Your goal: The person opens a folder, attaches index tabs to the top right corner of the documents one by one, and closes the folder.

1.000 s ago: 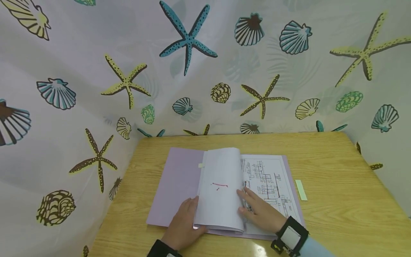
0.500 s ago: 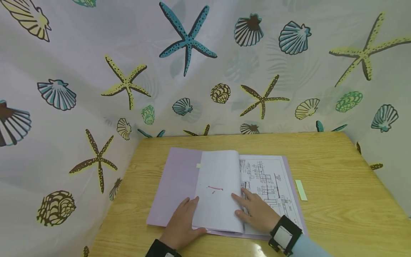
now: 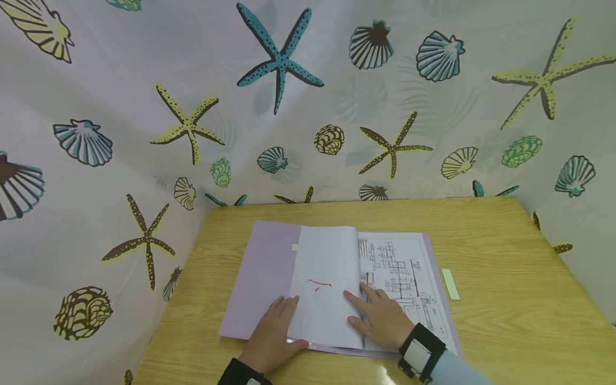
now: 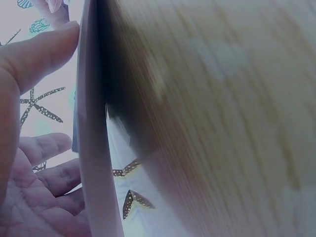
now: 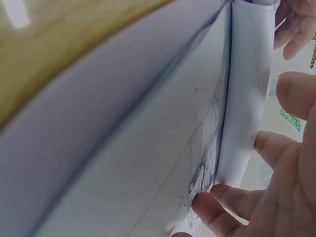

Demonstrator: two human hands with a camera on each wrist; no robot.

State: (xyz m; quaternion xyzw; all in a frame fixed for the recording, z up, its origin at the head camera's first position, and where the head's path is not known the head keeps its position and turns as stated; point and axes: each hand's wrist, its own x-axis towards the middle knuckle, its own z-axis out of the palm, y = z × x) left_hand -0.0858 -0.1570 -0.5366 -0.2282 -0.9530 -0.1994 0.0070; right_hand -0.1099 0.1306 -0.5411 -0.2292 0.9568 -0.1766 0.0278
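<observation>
Both hands lie relaxed, fingers extended, gripping nothing. The opened lilac document folder [image 3: 269, 262] lies beneath and between the 2 hands. Left hand [image 3: 271, 337]: fingertips at the left edge of the blank-backed white page [image 3: 324, 251], which bears red marks [image 3: 320, 283]. Right hand [image 3: 385, 320]: fingers spread across the fold, below the printed technical drawing [image 3: 397, 262]. Beyond the right hand, to its right: pale green paper strip [image 3: 450, 284] on the wood-grain table [image 3: 510, 256].

Lt purple folder [image 3: 263, 272], wht pg [image 3: 323, 256]
</observation>
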